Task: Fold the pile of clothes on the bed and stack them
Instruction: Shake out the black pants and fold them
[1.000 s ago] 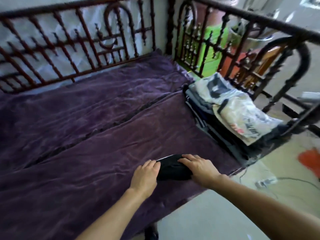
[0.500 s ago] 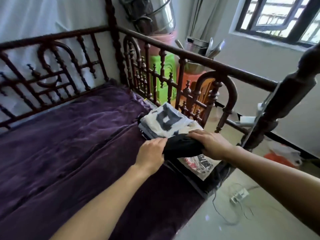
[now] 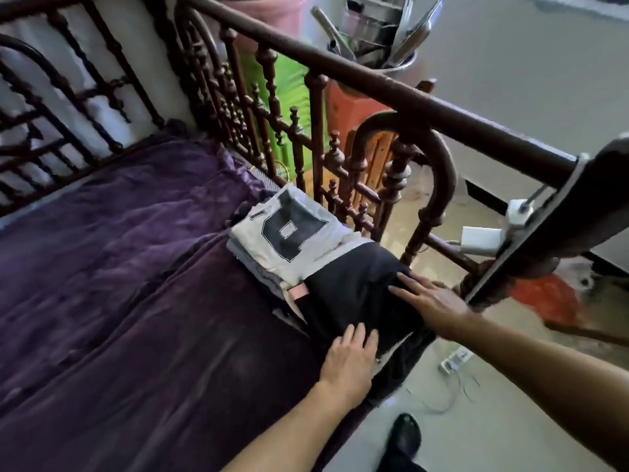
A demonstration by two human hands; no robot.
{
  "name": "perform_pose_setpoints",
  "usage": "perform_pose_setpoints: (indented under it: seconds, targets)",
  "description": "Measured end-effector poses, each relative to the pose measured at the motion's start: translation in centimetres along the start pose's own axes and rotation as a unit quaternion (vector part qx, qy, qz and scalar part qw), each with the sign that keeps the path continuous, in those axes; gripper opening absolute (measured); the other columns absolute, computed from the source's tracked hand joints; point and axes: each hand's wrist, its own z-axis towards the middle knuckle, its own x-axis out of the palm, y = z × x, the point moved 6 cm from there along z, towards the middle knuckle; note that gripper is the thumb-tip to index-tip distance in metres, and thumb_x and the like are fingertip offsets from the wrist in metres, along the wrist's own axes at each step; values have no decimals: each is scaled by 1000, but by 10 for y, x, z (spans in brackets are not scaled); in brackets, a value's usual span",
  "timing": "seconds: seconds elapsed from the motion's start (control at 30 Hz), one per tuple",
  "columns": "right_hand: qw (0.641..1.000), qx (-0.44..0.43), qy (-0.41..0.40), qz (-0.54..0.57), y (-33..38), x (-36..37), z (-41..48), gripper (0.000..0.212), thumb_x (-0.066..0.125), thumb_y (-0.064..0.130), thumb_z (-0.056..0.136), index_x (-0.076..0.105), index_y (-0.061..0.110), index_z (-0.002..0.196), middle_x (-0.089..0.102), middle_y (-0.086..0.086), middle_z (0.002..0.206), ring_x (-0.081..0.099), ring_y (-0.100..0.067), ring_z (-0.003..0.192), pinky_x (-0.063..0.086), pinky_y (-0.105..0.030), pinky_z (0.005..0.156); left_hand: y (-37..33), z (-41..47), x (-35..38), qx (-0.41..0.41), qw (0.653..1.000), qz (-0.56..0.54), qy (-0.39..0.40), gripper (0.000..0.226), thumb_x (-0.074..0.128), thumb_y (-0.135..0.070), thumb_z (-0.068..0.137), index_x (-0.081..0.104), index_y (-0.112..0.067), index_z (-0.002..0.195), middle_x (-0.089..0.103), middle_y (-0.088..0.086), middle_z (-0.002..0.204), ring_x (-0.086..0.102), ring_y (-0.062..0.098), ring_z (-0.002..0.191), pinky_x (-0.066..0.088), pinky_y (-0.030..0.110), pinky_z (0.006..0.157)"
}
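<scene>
The folded black cloth garment (image 3: 354,287) lies on top of the stack of folded clothes at the right end of the bed, close against the side rail. Both hands are released and flat on it. The left hand (image 3: 350,362) rests with straight fingers on the near edge of the bundle. The right hand (image 3: 432,298) lies palm down on its far right side, fingers spread and pointing across the cloth.

Just beyond the black garment, and partly under its far edge, is a folded white shirt with a big black block letter printed on it (image 3: 289,233), sitting on more folded grey and white layers. A small pink tab (image 3: 299,291) pokes out between the two at the left edge of the stack.

The stack sits on a rumpled purple velvet bed cover (image 3: 136,284) that spreads away to the left. A dark turned-wood spindle railing (image 3: 374,90) runs round the bed's back and right side. Behind the rail stand a bright green plastic item (image 3: 289,90) and a steel pot holding metal utensils (image 3: 384,46). A white plug adapter (image 3: 480,240) hangs by the corner post. On the pale floor lie a white power strip with its cord (image 3: 454,361) and, nearer, a black shoe (image 3: 405,436).
</scene>
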Motion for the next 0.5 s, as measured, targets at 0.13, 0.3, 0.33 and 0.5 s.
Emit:
perform_pose_setpoints:
  seconds: [0.13, 0.3, 0.33, 0.5]
  targets:
    - [999, -23, 30, 31, -5, 29, -3, 77, 44, 14, 93, 2, 34, 154, -14, -4, 161, -10, -24, 149, 18, -34, 117, -18, 1, 34, -48, 998, -33, 36, 60, 35, -43, 98, 27, -13, 150, 15, 10, 159, 10, 28, 147, 22, 41, 115]
    - [984, -71, -83, 144, 0, -14, -1, 61, 46, 14, 90, 35, 32, 148, 15, -6, 161, 11, -22, 149, 10, -37, 119, 0, 19, -32, -78, 953, -6, -293, 24, 52, -29, 87, 72, -18, 95, 65, 8, 117, 59, 28, 115, 51, 38, 90]
    - [974, -85, -135, 162, 3, -22, -3, 59, 48, 17, 91, 37, 31, 147, 21, -7, 159, 16, -24, 148, 12, -39, 119, 10, 29, -39, -108, 953, -2, -285, 29, 58, -30, 86, 70, -17, 109, 59, 14, 129, 52, 33, 125, 47, 43, 97]
    - [991, -60, -75, 90, -3, 25, 7, 67, 25, 65, 94, 6, 39, 153, -11, 0, 159, -9, -27, 149, 7, -44, 120, 52, 67, -8, -212, 976, 9, -46, 72, 31, -59, 95, 0, -29, 153, -13, 12, 160, -16, 29, 147, -4, 46, 119]
